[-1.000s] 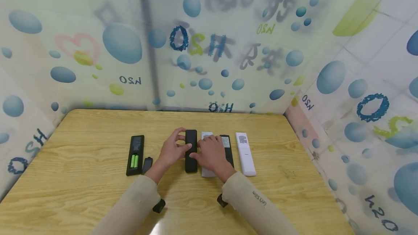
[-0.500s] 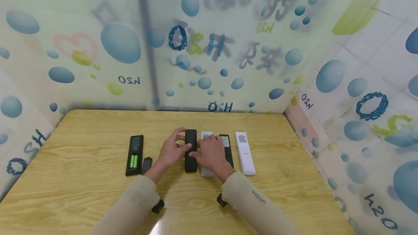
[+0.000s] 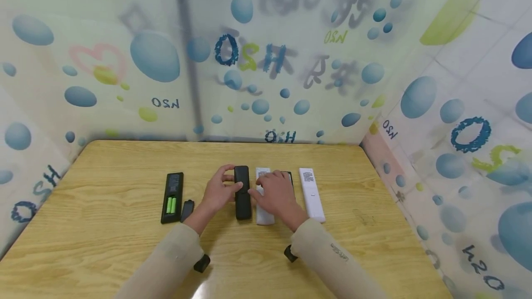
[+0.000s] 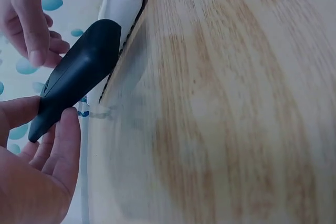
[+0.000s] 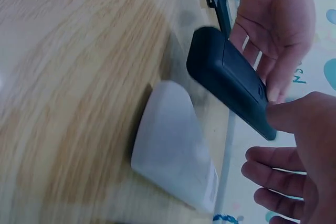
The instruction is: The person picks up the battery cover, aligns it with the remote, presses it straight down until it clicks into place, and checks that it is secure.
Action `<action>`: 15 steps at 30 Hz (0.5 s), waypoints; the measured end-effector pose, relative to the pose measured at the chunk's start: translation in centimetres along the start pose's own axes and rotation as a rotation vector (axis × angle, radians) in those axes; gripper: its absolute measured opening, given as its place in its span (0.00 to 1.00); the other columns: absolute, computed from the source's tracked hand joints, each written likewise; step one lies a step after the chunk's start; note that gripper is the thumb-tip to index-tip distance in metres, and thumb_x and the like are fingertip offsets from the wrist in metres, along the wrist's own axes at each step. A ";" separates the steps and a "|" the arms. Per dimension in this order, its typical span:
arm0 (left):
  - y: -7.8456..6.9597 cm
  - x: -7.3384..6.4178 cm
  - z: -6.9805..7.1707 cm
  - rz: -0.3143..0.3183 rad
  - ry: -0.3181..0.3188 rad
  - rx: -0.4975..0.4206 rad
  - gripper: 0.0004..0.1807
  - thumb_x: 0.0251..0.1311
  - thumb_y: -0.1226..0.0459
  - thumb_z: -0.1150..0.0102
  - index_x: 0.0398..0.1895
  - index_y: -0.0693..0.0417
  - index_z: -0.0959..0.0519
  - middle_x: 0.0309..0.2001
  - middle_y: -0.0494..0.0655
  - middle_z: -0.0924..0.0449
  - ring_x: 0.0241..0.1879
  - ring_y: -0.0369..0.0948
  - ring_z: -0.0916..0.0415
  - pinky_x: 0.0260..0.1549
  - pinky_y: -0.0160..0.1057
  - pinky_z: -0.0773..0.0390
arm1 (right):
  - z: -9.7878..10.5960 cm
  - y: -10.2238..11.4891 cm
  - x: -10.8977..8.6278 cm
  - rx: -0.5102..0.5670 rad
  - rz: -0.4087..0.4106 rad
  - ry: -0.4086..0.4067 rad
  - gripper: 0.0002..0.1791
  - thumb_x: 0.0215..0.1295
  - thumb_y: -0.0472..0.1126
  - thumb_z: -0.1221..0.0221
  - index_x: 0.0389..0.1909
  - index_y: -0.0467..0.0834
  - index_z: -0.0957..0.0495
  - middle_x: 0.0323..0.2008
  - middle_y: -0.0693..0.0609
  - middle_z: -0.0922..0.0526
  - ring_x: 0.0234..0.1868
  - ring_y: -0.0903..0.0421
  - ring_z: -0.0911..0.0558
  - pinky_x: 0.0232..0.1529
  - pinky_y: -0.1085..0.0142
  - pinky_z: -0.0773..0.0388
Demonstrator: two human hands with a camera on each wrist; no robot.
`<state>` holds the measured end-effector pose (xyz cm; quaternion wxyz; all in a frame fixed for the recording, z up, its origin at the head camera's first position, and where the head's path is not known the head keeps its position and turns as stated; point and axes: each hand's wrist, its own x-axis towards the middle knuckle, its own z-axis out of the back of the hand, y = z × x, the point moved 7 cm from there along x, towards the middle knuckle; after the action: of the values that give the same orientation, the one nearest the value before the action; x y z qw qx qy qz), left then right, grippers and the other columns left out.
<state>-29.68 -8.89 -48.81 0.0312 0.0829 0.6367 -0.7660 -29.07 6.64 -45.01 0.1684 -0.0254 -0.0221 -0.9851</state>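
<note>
My left hand [image 3: 218,190] grips a black remote control [image 3: 243,206], thumb on its upper face and fingers along its left edge. In the left wrist view the remote [image 4: 84,66] is tilted, back side up. My right hand [image 3: 276,193] hovers just right of it, over a white remote control [image 3: 265,218]. Its fingers are loosely bent with nothing between them, and its thumb [image 5: 286,115] is close to the remote's edge; contact cannot be told. Mostly hidden behind that hand lies another black remote control [image 3: 292,179].
On the left of the wooden table [image 3: 104,206] lies an opened black remote control [image 3: 174,182] with green batteries [image 3: 171,205] showing. Its likely cover, a small black piece [image 3: 188,209], is beside it. A second white remote control [image 3: 313,197] lies at the right.
My right hand has shifted right, away from the held remote, and its thumb has left the remote's face. The left hand still holds the remote in nearly the same place.
</note>
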 end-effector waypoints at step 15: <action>1.6 0.5 -0.5 0.079 -0.006 0.141 0.32 0.63 0.62 0.38 0.70 0.48 0.36 0.57 0.59 0.25 0.39 0.45 0.19 0.29 0.40 0.18 | 1.1 -1.7 -1.6 0.053 0.009 -0.051 0.19 0.68 0.62 0.46 0.44 0.55 0.18 0.42 0.58 0.16 0.53 0.52 0.24 0.59 0.53 0.33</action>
<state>-29.89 -8.62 -50.57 0.0574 0.1076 0.5773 -0.8074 -28.05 8.86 -44.08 0.1727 -0.0460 -0.0523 -0.9825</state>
